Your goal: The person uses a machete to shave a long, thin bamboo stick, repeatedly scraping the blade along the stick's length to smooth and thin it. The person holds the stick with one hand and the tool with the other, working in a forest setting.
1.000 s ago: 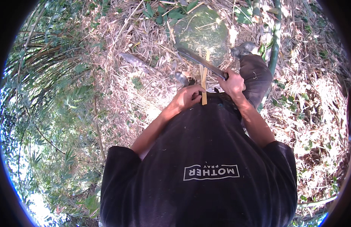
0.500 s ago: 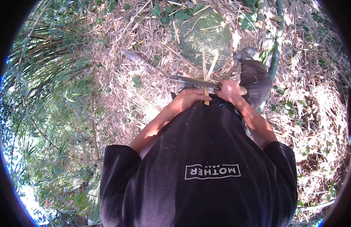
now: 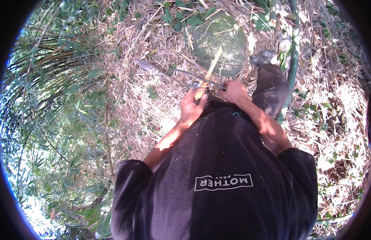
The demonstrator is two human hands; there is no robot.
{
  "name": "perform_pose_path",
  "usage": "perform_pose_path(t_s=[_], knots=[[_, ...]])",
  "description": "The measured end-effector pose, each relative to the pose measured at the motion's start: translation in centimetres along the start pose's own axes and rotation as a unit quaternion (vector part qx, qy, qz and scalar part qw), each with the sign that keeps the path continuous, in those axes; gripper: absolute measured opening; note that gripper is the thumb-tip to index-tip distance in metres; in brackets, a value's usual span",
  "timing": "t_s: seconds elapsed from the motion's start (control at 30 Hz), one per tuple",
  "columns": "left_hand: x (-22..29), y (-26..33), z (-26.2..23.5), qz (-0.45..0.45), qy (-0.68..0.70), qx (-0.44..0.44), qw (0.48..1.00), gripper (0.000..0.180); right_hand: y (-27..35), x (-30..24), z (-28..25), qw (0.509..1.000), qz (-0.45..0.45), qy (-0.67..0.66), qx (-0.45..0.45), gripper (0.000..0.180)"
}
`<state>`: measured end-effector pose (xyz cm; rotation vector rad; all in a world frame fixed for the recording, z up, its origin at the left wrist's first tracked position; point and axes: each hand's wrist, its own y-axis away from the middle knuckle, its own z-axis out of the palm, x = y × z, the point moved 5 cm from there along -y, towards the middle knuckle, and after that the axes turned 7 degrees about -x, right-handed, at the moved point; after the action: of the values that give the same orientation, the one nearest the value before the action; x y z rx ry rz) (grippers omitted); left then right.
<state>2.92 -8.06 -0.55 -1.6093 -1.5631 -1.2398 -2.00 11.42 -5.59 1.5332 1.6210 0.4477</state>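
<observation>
My left hand is curled shut around the lower end of a pale yellow split bamboo strip, thumb side up, holding it slanted so its far end points at the round mossy grey-green stone. My right hand is closed in a fist on the handle end of a long dark metal blade, which runs from that hand leftward, crossing the strip just above my left hand and touching it there. Both hands sit close together, just on my side of the stone.

The strip is flat, narrow and smooth, its cut face light and dry. The blade is thin, dull grey and slightly curved. The stone is domed and rough, dappled with shade. Around the stone lies a thick bed of dry straw-coloured bamboo leaves and stalks. My dark trouser leg and grey shoe stand just right of the stone, beside a green bamboo stem. Left of the stone, green leafy thicket crowds in; the litter between thicket and stone lies open.
</observation>
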Motion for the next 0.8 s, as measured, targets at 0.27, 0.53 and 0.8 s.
perform_pose_path(t_s=[0.27,0.53,0.8], knots=[[-1.9,0.8,0.7,0.001,-0.031,0.013,0.999,0.022,-0.5,-0.6,1.8,0.999,0.025,-0.022,0.001,0.051],[-2.8,0.9,0.8,-0.046,-0.011,0.028,0.999,0.019,-2.0,-0.1,2.3,0.999,-0.001,-0.041,-0.006,0.049],[-1.7,1.5,0.9,0.026,-0.036,0.013,0.999,0.017,-3.5,1.6,2.9,0.999,0.021,-0.035,-0.027,0.049]])
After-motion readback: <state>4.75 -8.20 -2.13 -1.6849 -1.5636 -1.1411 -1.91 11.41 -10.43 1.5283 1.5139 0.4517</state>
